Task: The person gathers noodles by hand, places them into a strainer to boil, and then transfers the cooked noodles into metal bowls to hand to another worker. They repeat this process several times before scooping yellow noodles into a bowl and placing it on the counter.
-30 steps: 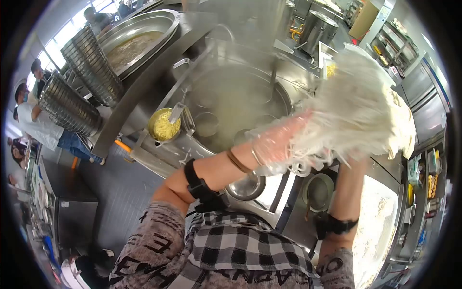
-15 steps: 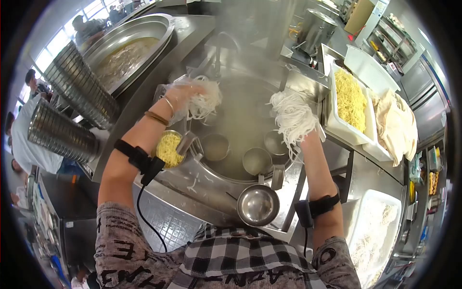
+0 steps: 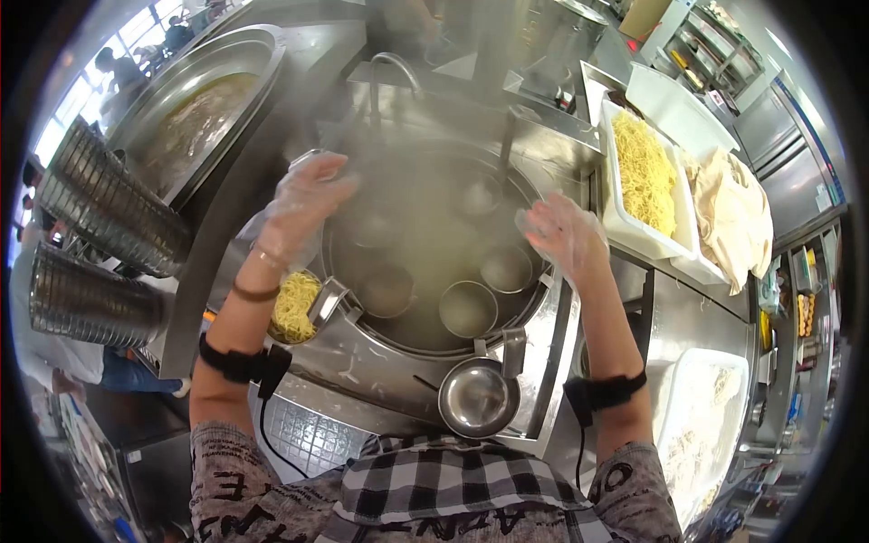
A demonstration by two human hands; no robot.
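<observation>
A large round pot (image 3: 425,348) of steaming, cloudy liquid sits in the steel counter, with several round strainers in it. My left hand (image 3: 312,195), in a clear glove, is over the pot's left side, fingers apart and holding nothing. Above the right side is my right hand (image 3: 566,235), also gloved, its fingers spread and empty. Steam blurs what lies in the strainers. Yellow noodles (image 3: 295,308) fill a strainer hung outside the pot's left rim. An empty metal ladle or strainer (image 3: 478,398) rests at the front edge.
Stacked metal bowls (image 3: 95,294) and a wide basin of liquid (image 3: 262,54) stand on the left. To the right are a white tub of yellow noodles (image 3: 644,172), a beige cloth (image 3: 731,217) and a white bin of pale noodles (image 3: 701,434). A curved tap (image 3: 394,61) stands behind the pot.
The white noodles that were in both my hands have left them, and both hands have opened. The view has shifted slightly.
</observation>
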